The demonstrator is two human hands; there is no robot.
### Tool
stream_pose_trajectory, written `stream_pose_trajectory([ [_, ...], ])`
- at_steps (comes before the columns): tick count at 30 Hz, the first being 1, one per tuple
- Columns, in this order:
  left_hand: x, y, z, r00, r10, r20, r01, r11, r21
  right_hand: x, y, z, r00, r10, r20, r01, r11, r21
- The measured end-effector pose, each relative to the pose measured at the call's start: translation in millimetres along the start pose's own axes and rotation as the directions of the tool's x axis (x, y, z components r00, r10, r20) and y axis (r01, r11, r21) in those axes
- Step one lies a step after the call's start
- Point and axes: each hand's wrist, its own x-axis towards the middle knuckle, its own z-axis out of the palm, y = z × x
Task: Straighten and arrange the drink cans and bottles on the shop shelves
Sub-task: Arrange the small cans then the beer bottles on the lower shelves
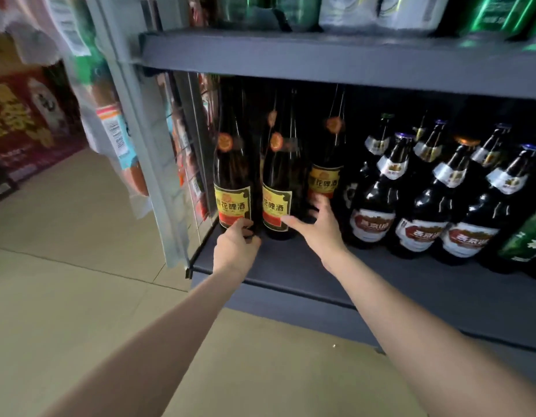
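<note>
Meanwhile left hand [235, 245] grips the leftmost bottle [233, 182]; right hand [319, 225] spreads open between two others.

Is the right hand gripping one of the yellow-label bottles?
No. The right hand is spread open between the yellow-label bottles, fingers straight, closed around none; only the left hand grips one.

A dark grey shelf [291, 266] carries tall brown bottles with yellow labels [232, 188] standing upright at its left end, right at the fingers [245, 228] of both hands. To the right of the fingers stand dark bottles with red-and-white labels [372, 206], upright in rows. A second shelf [321, 55] above holds green cans [294, 10].
</note>
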Motion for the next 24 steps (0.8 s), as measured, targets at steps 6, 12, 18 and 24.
stream_pose_trajectory([
  [6,-1.1,-18.2,-1.6,0.989,-0.036,-0.147,0.004,0.977,-0.211,16.1,-17.2,35.0,0.988,0.052,-0.145,-0.062,0.996,-0.066],
  [12,22.5,-30.4,-4.8,0.984,-0.079,-0.162,0.025,0.95,-0.312,17.7,-23.3,34.1,0.972,0.026,-0.234,-0.07,0.981,-0.181],
  [18,33.7,-35.2,-2.3,0.995,-0.006,-0.095,-0.028,0.936,-0.35,-3.4,-13.0,-10.1,0.984,0.033,-0.174,-0.069,0.976,-0.206],
  [24,14.0,-33.1,12.4,0.966,-0.079,-0.248,0.022,0.974,-0.227,-6.6,-0.8,-32.2,0.994,0.072,-0.08,-0.084,0.983,-0.161],
])
